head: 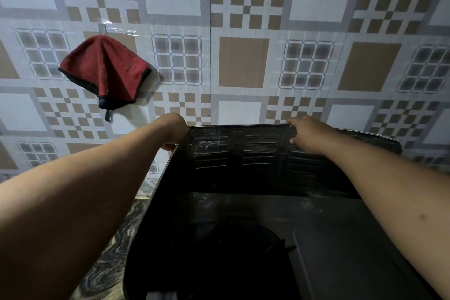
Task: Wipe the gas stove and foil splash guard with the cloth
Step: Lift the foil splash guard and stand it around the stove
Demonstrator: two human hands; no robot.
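Both arms reach forward over the stove (243,238) toward the tiled wall (243,61); the left hand (174,130) meets the top left corner of the splash guard (258,153), its fingers curled over the upper edge so that they grip the sheet there, though most of the fingers are hidden behind the wrist and the guard; the right hand (308,134) holds the top edge further to the right, fingers folded over the rim and thumb pressed on the inner face, a pinch on the metal. The splash guard stands upright behind the stove, dark and dull in this light, its inner face stamped with rows of short horizontal ribs and marked with pale smears; a left wing of it runs forward along the side of the stove, and a right section bends away toward the wall. The stove lies below in deep shadow; a round burner area (233,246) shows faintly near the bottom. The cloth (104,70), red with a dark border, hangs on the wall well to the left of the guard, apart from both hands; a strip of clear tape (117,30) sits just above it. A marbled counter (109,251) shows left of the stove.
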